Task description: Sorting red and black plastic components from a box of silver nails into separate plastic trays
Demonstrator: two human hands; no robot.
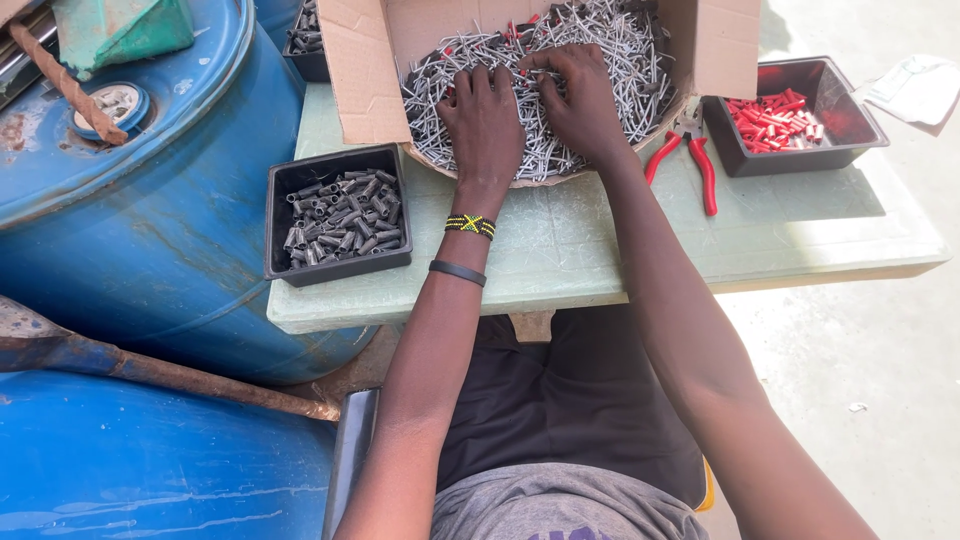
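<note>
Sorting stage: left hand (486, 118) and right hand (577, 100), fingers spread flat on the pins (600, 40) heaped in the box (365, 70) on the table (560, 250); next, probably, a single pin must be pinched free.

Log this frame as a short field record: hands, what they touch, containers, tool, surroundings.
left hand: palm down in the pile of metal pins
right hand: beside it, fingers in the same pile
box: cardboard box, open, holds the pins
left tray: black tray of grey metal sleeves
right tray: black tray of red caps
tool: red-handled pliers on the green table
surroundings: blue drums at left
</note>
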